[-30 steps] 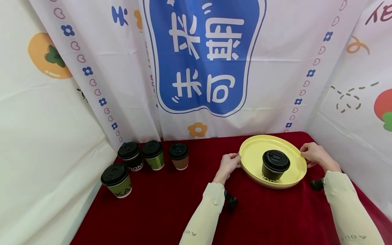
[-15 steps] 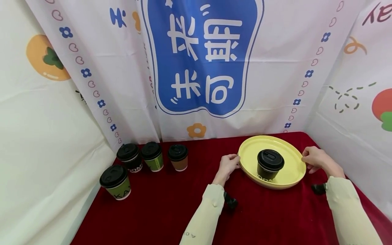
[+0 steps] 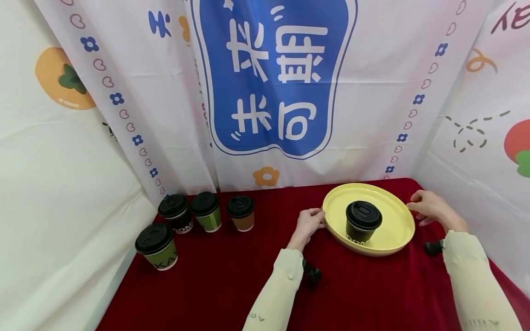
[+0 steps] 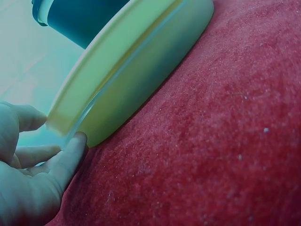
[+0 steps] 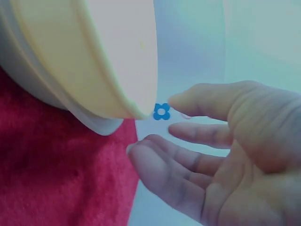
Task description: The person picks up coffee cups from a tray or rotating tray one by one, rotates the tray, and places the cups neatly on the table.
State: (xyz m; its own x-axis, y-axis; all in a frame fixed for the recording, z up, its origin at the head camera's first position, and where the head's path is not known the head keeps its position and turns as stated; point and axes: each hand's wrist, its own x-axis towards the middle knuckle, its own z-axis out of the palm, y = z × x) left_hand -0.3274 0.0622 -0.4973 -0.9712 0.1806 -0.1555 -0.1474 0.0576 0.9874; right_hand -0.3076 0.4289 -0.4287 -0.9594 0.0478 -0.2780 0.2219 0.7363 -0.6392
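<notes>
A round yellow tray point(image 3: 391, 225) lies on the red cloth at the right, and a second rim shows under its upper one in the right wrist view. Inside it stands a black paper cup point(image 3: 359, 233) with a black lid, left of the tray's middle. My left hand point(image 3: 308, 225) pinches the tray's left edge, thumb at the upper rim and fingers lower on the side wall. Just off the right edge is my right hand point(image 3: 432, 210); in the right wrist view a gap separates its loosely bent fingers point(image 5: 150, 157) from the rim, with nothing between them.
Several lidded paper cups stand at the left: a green cup point(image 3: 165, 257) in front, a black cup point(image 3: 182, 223), a slimmer green cup point(image 3: 211, 221) and a brown cup point(image 3: 243, 223) behind. A printed curtain point(image 3: 372, 115) hangs along the table's back edge.
My right hand has let go of the tray's rim and drawn back to the right. The black cup in the tray has shifted left. My left hand stays at the left edge.
</notes>
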